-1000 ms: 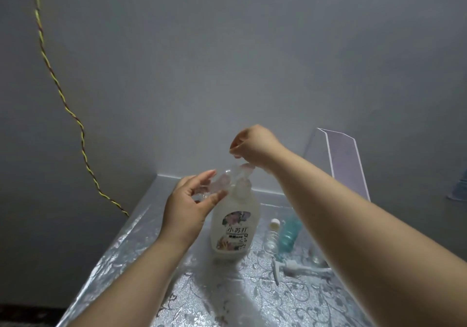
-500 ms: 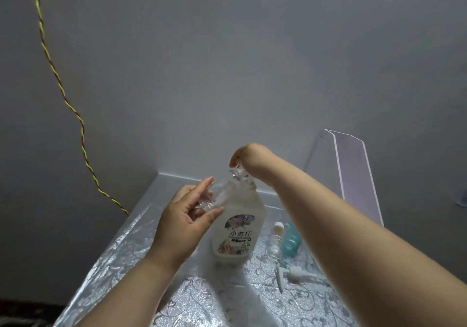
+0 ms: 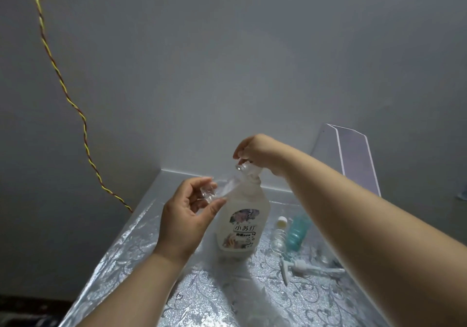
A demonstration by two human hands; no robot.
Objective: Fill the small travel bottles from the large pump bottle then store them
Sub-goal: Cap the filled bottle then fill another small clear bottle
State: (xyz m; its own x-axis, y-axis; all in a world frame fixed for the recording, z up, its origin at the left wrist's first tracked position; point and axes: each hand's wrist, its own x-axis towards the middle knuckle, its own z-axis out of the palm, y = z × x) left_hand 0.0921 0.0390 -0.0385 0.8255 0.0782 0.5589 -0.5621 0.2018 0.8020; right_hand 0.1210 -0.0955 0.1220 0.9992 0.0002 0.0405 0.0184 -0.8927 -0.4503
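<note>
— Grey wall is seen behind, and a silver patterned worktop (image 3: 227, 301) below. Where is the task's thing held?

— A clear travel bottle (image 3: 223, 187) is held tilted at frame centre. Its base is pinched in the grip of the left hand (image 3: 187, 220), and its mouth is raised against the neck of the large bottle (image 3: 238, 225), which stands upright on the worktop.

— And the right hand (image 3: 255, 150)?

— Its fingers are curled down over that mouth. Whether a cap is pinched there cannot be told.

— How is the step best done?

— The pump (image 3: 298, 268) is laid on the worktop at lower right, so pouring is probably meant. The mouth should be fully cleared first. The small bottle should then be set upright and steadied low, and the large one tipped slowly so that nothing is spilled. The teal bottle (image 3: 298, 233) and the capped clear bottle (image 3: 279, 235), right of the large one, should be kept from being knocked.
</note>
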